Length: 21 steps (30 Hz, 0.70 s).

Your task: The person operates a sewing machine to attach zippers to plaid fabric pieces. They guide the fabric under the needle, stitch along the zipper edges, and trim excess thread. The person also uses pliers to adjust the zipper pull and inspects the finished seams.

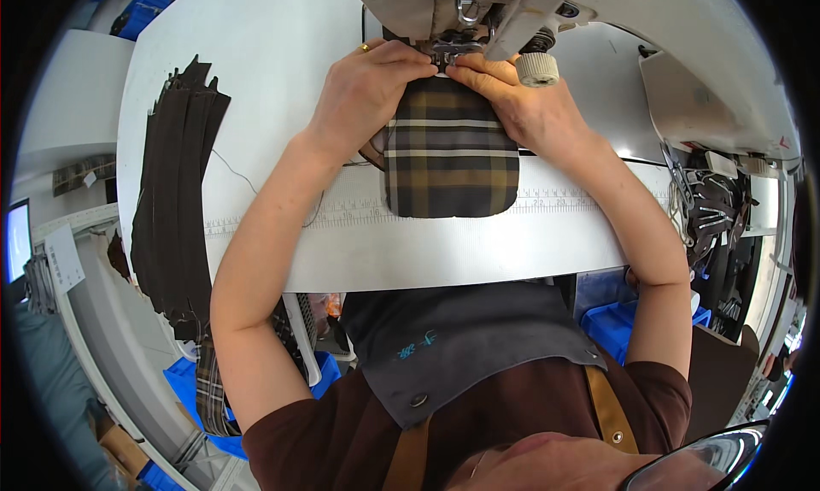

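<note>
A dark plaid fabric piece [451, 179] with rounded lower corners lies on the white sewing table, its far edge under the presser foot [453, 51] of a sewing machine [521, 4]. Close on the left of the foot, my left hand [367, 85] is closed, its fingertips pressed on the far left part of the fabric. Opposite it, my right hand [534, 106] grips the far right part with thumb and fingers together. The fingertips of both hands almost meet at the foot. The needle and the exact stitching point cannot be made out.
A stack of dark fabric strips [171, 192] hangs over the table's left edge. A printed ruler [564, 202] runs across the white tabletop [461, 256]. Scissors [676, 170] and a dark bundle of pieces [717, 209] are at the right. Blue bins [611, 329] stand below.
</note>
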Available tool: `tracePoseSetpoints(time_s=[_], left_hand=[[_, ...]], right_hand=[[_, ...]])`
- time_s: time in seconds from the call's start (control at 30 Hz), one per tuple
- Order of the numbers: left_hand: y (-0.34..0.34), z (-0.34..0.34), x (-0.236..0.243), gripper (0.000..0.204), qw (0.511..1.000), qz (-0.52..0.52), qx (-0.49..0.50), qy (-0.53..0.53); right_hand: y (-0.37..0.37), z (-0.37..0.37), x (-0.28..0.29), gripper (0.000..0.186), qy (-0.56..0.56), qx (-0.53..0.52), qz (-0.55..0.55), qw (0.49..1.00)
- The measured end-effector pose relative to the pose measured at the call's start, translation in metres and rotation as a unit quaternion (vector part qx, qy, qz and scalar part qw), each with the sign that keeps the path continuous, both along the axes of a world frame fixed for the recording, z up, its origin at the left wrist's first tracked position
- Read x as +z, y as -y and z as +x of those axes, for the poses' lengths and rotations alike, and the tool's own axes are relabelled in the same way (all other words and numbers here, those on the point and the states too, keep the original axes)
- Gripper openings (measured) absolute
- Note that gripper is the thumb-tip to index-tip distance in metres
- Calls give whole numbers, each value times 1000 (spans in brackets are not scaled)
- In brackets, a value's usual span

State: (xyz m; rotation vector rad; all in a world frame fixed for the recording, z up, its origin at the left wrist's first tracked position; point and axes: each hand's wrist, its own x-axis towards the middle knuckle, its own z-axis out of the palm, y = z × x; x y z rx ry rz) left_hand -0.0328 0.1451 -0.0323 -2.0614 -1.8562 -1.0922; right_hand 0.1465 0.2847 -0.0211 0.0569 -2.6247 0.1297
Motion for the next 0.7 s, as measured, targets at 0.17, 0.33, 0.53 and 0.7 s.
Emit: tracePoseSetpoints(time_s=[0.17, 0.33, 0.53, 0.7], left_hand=[[-1, 1, 2, 23, 1000, -7, 10, 1], [-1, 0, 2, 23, 1000, -14, 7, -2], [1, 0, 1, 23, 1000, -14, -4, -5], [7, 0, 2, 20, 999, -33, -3, 38]], right_hand=[[0, 0, -2, 36, -2, -3, -20, 1000], [0, -2, 0, 43, 4, -3, -39, 999], [-1, 2, 2, 46, 44, 11, -65, 997], [-2, 2, 3, 45, 35, 32, -69, 996]])
